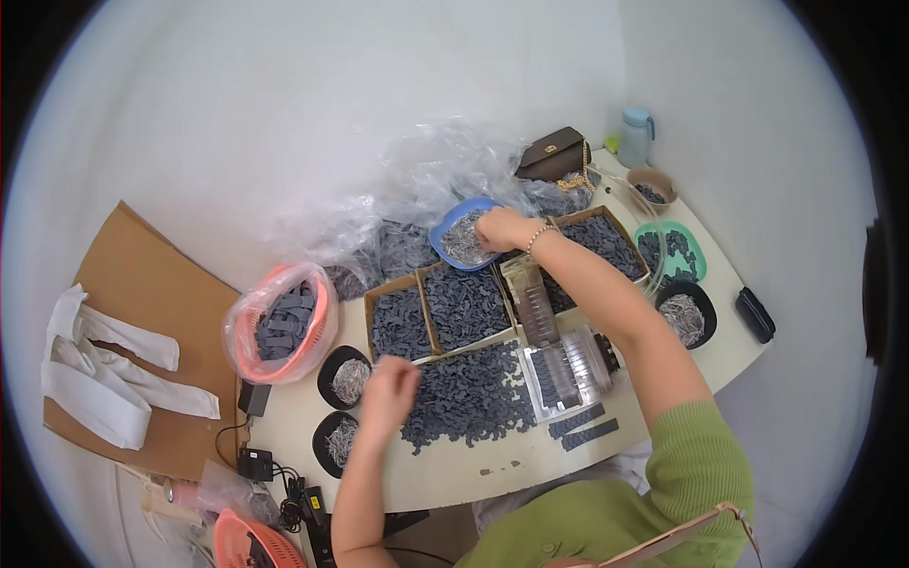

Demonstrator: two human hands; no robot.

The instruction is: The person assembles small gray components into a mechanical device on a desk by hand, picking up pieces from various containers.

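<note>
With right hand (502, 229) at blue bowl (437, 234), left hand (386, 390) curled beside black bowl (329, 369) near worktop's (445, 473) left edge, probably for easy reach; cannot tell either grip.

At one o'clock my right hand (505, 230) dips over the blue bowl (436, 234), its fingertips too small to show whether they pinch any silvery pieces (462, 245); the curled fingers of my left hand (387, 388), at seven, hide their grip. My right forearm (606, 295) covers part of the cardboard box (626, 240) toward two, and the lower edge cuts off the orange basket (227, 541) at seven.
</note>
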